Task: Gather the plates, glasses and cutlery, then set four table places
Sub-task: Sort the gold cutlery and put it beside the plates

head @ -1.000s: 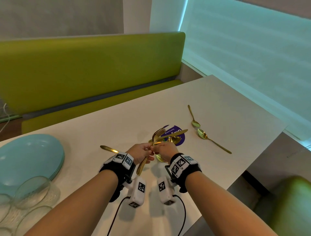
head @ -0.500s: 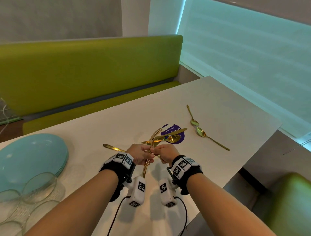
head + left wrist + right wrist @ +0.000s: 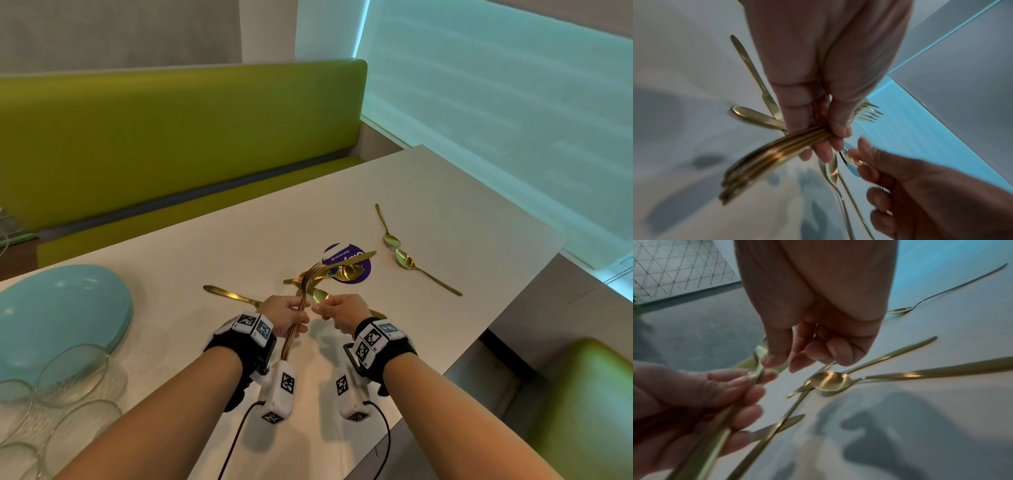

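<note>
1. We see a white table [image 3: 219, 246] before a green bench [image 3: 171, 137].
2. Far left: stacked pale-blue plates [image 3: 51, 308] and clear glass bowls [image 3: 68, 373].
3. Our left hand [image 3: 284, 315] grips a bundle of gold forks [image 3: 301, 308].
4. Our right hand [image 3: 342, 313], fingers curled, pinches a gold spoon [image 3: 320, 295].
5. Right: two gold spoons [image 3: 404, 258] lie loose.

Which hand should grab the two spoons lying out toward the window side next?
Right, probably. The left hand already grips a bundle of forks. The right hand is nearer the two spoons, though a small spoon seems pinched in its fingers.
</note>
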`<action>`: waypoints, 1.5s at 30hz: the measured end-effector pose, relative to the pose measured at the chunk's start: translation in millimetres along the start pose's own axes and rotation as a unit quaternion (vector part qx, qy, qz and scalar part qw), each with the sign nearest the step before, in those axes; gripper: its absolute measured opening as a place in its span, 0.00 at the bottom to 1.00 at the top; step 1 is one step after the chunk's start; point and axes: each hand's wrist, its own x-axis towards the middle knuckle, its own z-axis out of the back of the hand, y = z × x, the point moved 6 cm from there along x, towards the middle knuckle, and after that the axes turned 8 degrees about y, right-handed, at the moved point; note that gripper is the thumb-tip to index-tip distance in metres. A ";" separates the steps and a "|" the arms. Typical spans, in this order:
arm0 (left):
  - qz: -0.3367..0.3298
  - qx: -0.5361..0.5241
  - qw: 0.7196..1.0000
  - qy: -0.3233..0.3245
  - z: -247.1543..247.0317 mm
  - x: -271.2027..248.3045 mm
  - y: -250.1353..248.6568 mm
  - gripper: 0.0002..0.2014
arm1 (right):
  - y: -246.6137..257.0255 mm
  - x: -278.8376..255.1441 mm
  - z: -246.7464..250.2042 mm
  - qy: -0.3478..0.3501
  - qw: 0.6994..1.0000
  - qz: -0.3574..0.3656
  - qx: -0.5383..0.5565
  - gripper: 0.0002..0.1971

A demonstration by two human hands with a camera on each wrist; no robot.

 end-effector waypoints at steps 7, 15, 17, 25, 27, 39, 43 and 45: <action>0.036 -0.061 0.996 -0.059 9.3 3.2 3.4 0.09 | -39.7 3.3 40.7 -0.105 0.982 -0.094 -0.126 0.10; 0.076 -0.125 0.985 -0.090 15.8 6.4 13.6 0.09 | -50.4 8.5 37.7 -0.115 0.956 -0.105 -0.248 0.10; 0.079 -0.129 0.984 -0.093 17.6 8.0 15.1 0.14 | -48.5 11.0 34.4 -0.107 0.953 -0.095 -0.266 0.09; 0.066 -0.169 0.979 -0.097 21.1 12.7 11.3 0.14 | -40.4 23.2 28.9 -0.055 0.962 -0.094 -0.252 0.09; 0.054 -0.182 0.977 -0.100 22.6 14.8 8.4 0.10 | -30.5 25.3 28.6 -0.037 0.975 -0.076 -0.205 0.07; -0.006 -0.198 0.977 -0.085 28.3 23.5 -6.0 0.07 | 28.1 23.8 -30.5 0.154 0.974 -0.008 0.168 0.09; -0.008 -0.191 0.978 -0.085 32.7 22.8 -3.6 0.08 | 32.5 27.8 -37.8 0.156 0.972 -0.008 0.176 0.09; -0.007 -0.196 0.977 -0.079 34.0 22.8 -2.9 0.09 | 34.5 27.5 -41.4 0.165 0.970 -0.008 0.179 0.10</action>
